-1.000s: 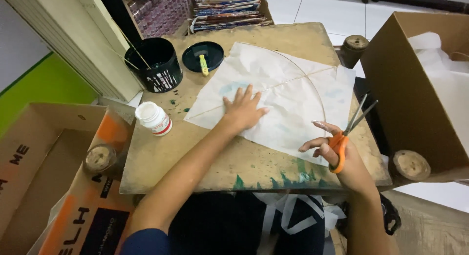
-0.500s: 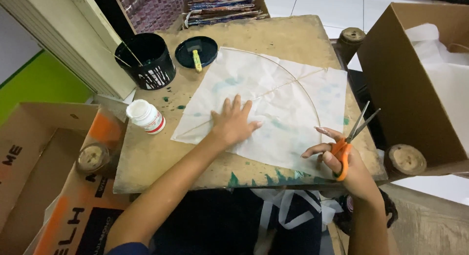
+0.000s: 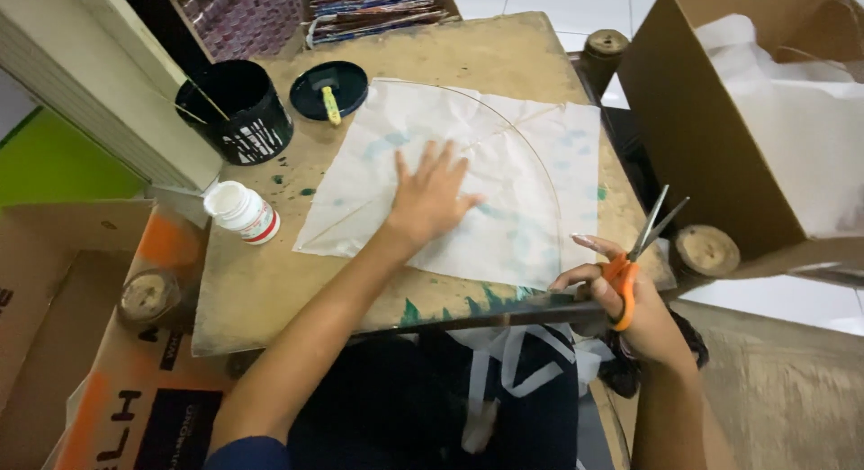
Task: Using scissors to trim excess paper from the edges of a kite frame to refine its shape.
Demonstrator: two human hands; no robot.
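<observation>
The wooden table [image 3: 270, 290] in front of me is the biggest thing here, a worn, scratched board with green paint smears along its near edge and small green spots near its left side. To its right stands a large brown cardboard box [image 3: 684, 119], open, with crumpled white paper inside; more cardboard boxes [image 3: 81, 344], brown and orange, lie on the floor at my left. The floor beyond is pale tile.

Across the middle and right of the table lies a wide sheet of thin white paper [image 3: 531, 155], creased and faintly stained blue-green, with slim sticks running over it, one bent in an arc toward the far right corner. My left hand [image 3: 430, 200] lies flat on the sheet's middle, fingers spread, pressing it down and gripping nothing.

At the far left corner sits a round black pot [image 3: 236, 114] with thin sticks leaning in it, and just beside it a shallow black lid [image 3: 329, 88] holding a small yellow piece. A white plastic bottle [image 3: 241, 212] with a red band stands near the left edge.

My right hand [image 3: 630, 312] hovers off the near right corner, fingers through the orange handles of scissors [image 3: 641, 254], blades parted a little and pointing away from me, beside the sheet's edge.
</observation>
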